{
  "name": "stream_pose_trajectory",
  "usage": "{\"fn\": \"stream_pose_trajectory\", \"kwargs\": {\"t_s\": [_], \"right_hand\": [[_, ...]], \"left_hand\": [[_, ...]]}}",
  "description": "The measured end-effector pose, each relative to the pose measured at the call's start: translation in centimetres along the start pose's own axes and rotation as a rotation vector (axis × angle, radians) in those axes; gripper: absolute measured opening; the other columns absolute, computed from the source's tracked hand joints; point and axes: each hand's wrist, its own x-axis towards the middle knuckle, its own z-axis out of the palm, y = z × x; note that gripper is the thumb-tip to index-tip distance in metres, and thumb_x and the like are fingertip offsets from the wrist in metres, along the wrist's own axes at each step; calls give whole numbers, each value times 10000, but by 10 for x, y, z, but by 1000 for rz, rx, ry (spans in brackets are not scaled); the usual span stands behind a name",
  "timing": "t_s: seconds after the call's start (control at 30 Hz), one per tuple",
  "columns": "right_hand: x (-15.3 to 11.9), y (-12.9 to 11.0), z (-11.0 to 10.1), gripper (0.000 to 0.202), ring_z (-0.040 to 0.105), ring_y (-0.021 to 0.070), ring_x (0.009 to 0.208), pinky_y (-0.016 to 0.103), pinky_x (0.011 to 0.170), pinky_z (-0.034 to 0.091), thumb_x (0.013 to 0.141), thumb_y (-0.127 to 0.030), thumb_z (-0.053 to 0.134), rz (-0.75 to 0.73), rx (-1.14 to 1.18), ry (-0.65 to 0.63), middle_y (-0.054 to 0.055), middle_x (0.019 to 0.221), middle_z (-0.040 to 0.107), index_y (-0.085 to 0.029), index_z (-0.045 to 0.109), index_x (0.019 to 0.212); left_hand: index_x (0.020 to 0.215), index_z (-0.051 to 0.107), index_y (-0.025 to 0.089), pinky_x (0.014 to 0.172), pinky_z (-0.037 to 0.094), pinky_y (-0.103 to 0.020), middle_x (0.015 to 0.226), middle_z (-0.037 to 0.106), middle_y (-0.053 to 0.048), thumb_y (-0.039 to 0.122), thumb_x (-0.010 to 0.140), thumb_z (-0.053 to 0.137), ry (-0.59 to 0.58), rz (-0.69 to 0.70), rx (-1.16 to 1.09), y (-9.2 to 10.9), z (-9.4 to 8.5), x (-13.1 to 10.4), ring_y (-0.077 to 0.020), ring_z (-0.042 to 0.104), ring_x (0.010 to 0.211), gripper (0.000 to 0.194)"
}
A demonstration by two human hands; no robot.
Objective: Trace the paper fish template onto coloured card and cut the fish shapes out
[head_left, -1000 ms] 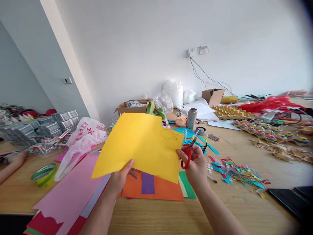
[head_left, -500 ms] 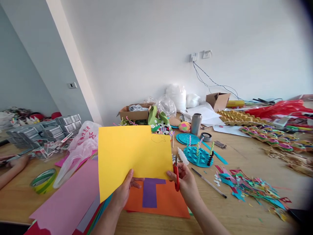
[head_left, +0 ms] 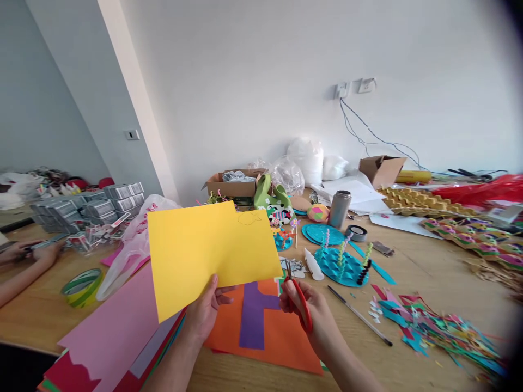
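Observation:
My left hand (head_left: 209, 305) grips a yellow paper sheet (head_left: 196, 256) by its lower edge, thumb in front and fingers behind. The sheet is held up and tilted, with a notch in its top right corner and a small fish-like outline drawn in pencil beside the notch. My right hand (head_left: 304, 305) is closed around red-handled scissors (head_left: 303, 307), whose blades point up, just right of the sheet and apart from it. Below both hands lie an orange sheet (head_left: 286, 343) and a purple paper piece (head_left: 252, 326) on the table.
Left are stacked coloured papers (head_left: 106, 326), green-yellow tape (head_left: 83, 287), a plastic bag (head_left: 122, 267) and another person's hands (head_left: 44, 253). To the right lie a pen (head_left: 359, 316), paper scraps (head_left: 441, 326), a glue bottle (head_left: 314, 265), a blue egg-tray craft (head_left: 343, 267) and a metal flask (head_left: 340, 209).
My right hand has let go of the sheet's right edge and now holds only the scissors, turned more into view. The yellow sheet has tilted and shifted left; the view has turned slightly left.

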Motion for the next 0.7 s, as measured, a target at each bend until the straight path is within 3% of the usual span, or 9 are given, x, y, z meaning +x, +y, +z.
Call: {"fn": "stream_pose_trajectory", "kwargs": {"t_s": [0.17,0.3,0.7], "right_hand": [[1,21,-8,490,548,175,692,283,644,451,768,-666,587,-77,-161,38,40,717,577,-179,541,753],[-1,32,-11,423,520,165,706,260,642,431,766,-597,636,-137,-323,16,24,765,568,-187,544,817],[-11,22,-12,363,434,145,649,234,580,391,819,-550,588,-227,-473,59,1,698,492,-200,519,753]], "left_hand": [[886,664,168,488,551,-221,1024,735,-52,364,646,816,42,0,-23,2,0,-1,-212,726,773,345],[1005,660,187,476,553,-224,1095,722,-50,326,654,814,59,12,-39,5,3,-5,-209,727,770,408],[1169,608,214,469,560,-228,1203,681,-78,329,698,785,76,16,-21,3,1,-6,-225,728,776,517]]}}
